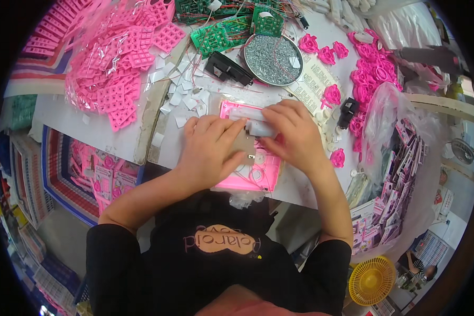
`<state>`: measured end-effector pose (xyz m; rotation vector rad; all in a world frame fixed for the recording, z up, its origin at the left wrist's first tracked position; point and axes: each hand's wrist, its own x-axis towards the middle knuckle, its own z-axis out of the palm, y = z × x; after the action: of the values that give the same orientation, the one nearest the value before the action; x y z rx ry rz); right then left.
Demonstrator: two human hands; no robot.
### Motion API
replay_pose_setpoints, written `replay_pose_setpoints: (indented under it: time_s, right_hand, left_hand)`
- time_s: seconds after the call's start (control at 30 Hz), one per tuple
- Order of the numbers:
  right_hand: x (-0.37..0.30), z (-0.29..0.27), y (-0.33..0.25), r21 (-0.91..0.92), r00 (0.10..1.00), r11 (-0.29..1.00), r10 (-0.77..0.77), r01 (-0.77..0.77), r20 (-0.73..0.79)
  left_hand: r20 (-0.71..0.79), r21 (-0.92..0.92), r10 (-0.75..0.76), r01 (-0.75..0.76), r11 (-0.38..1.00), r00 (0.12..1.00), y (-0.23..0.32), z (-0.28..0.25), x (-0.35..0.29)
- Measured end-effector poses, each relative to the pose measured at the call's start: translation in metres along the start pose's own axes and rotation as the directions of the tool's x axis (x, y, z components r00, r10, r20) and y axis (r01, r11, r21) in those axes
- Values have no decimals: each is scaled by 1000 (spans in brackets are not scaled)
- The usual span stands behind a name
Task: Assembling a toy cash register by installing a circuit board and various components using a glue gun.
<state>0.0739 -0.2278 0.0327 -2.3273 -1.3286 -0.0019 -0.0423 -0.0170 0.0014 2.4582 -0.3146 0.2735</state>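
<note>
A shallow pink plastic casing point(268, 176) lies on the table in front of me, with a flat brownish-grey board point(242, 145), thin wires and small round parts inside. My left hand point(210, 150) rests over its left side, thumb on the board and index fingertip by a whitish, translucent part point(260, 129). From the right, my right hand point(295, 131) has its bent fingers around that whitish part near the casing's upper end. The left hand's grip on the casing's far edge is partly hidden, and so is what lies beneath my right fingers.
Beyond the casing are a round tray of small screws point(271, 58), green circuit boards point(221, 37), a black plastic part point(229, 68) and white paper pieces point(184, 95). Bagged pink keypads point(124, 68) lie left; magenta parts point(371, 68) and a bag of printed pieces point(395, 184) are right.
</note>
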Motion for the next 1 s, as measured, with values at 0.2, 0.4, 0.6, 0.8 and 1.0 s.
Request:
replay_pose_setpoints:
  time_s: [0.2, 0.4, 0.6, 0.8, 1.0]
  right_hand:
    - [19, -15, 6, -27, 983, 1000, -2, 7, 186]
    - [1, 10, 7, -142, 993, 990, 20, -3, 116]
    - [-11, 20, -11, -198, 993, 975, 113, -103, 41]
    - [-25, -12, 26, 341, 954, 891, 286, -300, 94]
    - [31, -63, 35, 936, 898, 219, 290, 275, -331]
  left_hand:
    - [27, 22, -27, 26, 999, 999, 0, -1, 4]
    - [24, 99, 57, -59, 993, 998, -3, -15, 22]
    - [-12, 45, 134, -133, 990, 991, -54, -3, 132]
    - [195, 490, 190, -263, 831, 962, -76, 43, 193]
    - [154, 386, 287, -325, 863, 945, -77, 54, 191]
